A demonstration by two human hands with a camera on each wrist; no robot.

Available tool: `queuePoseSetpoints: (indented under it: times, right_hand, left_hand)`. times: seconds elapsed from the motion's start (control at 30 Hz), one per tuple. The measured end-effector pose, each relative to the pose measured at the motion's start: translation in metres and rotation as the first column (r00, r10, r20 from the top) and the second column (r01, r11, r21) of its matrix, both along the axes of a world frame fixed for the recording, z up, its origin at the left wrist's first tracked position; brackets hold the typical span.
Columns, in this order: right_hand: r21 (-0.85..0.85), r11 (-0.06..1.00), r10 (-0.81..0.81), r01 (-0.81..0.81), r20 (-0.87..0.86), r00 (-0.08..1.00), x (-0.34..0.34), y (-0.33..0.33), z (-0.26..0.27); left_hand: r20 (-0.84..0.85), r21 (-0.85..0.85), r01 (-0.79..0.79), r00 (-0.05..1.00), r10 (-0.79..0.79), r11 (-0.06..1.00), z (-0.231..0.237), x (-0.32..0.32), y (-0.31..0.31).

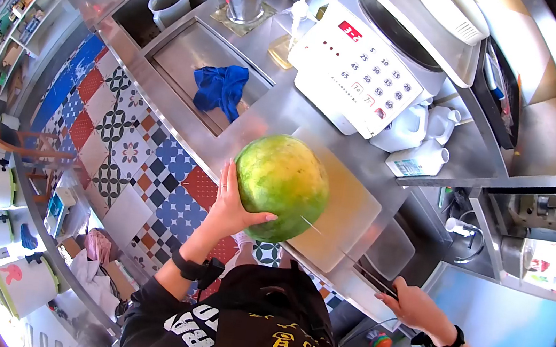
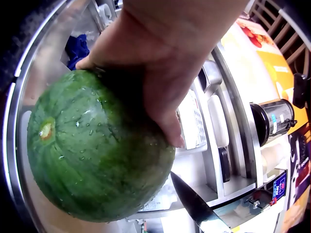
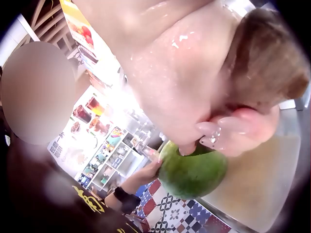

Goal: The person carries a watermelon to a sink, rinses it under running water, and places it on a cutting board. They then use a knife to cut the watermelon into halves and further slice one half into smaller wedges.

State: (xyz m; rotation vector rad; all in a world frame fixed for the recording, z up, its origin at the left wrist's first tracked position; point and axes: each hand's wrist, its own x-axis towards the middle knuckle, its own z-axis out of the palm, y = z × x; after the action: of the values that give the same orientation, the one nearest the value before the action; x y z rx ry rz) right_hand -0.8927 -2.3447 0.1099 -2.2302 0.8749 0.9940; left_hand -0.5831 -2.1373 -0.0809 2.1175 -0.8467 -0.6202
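A whole green watermelon [image 1: 280, 184], yellowish on top, sits on a pale cutting board [image 1: 353, 215] at the counter's front edge. My left hand [image 1: 233, 204] rests on its left side, thumb and fingers spread apart over the rind. Water drops and a stem scar show on the watermelon [image 2: 97, 160] in the left wrist view. My right hand [image 1: 418, 308] grips a knife by its brown wooden handle [image 3: 265, 60], to the right of the board. The knife blade [image 2: 190, 198] points toward the watermelon, its tip right at the rind's outline in the left wrist view.
A white machine with a numbered keypad [image 1: 362, 69] stands behind the board, white jugs [image 1: 420, 157] beside it. Left of the watermelon, a blue cloth [image 1: 220, 89] lies over a sunken steel basin [image 1: 181, 55]. A pump bottle [image 1: 288, 41] stands further back.
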Motion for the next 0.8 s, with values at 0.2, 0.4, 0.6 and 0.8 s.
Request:
queuePoseSetpoints:
  times: [0.2,0.4,0.6,0.8]
  right_hand:
    - [-0.027,1.0,0.0,-0.002,-0.071,0.997,0.007,0.002,0.002]
    - [-0.046,0.999,-0.024,0.024,-0.002,1.0,0.016,0.005,-0.036]
    - [0.02,0.999,-0.037,0.032,0.32,0.947,0.013,-0.02,-0.183]
    - [0.064,0.992,-0.121,0.105,0.337,0.934,0.014,-0.02,-0.185]
  left_hand:
    - [0.02,0.017,-0.017,1.0,0.016,1.0,0.002,-0.005,-0.004]
    - [0.019,-0.015,-0.072,0.997,0.072,0.997,-0.012,0.004,-0.006]
    - [-0.257,-0.064,-0.062,0.966,0.043,0.996,-0.019,0.038,-0.001]
    - [-0.276,-0.038,-0.055,0.96,0.043,0.998,-0.013,0.043,-0.01]
